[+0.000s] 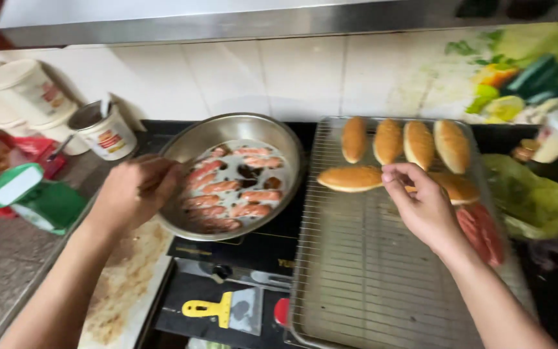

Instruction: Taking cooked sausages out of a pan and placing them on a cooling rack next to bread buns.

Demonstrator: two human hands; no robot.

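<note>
My left hand hovers at the left rim of a steel pan, its fingers closed on what looks like thin chopsticks reaching toward the sausages frying in oil. My right hand sits over a wire rack, its fingertips pinched at the edge of a bun lying crosswise. Several more buns stand in a row at the rack's far end. A few raw sausages lie on the rack just right of my wrist.
White tubs and a cup with a spoon stand at the back left beside a green kitchen scale. A yellow-handled scraper lies in front of the stove. A green plastic bag sits at right.
</note>
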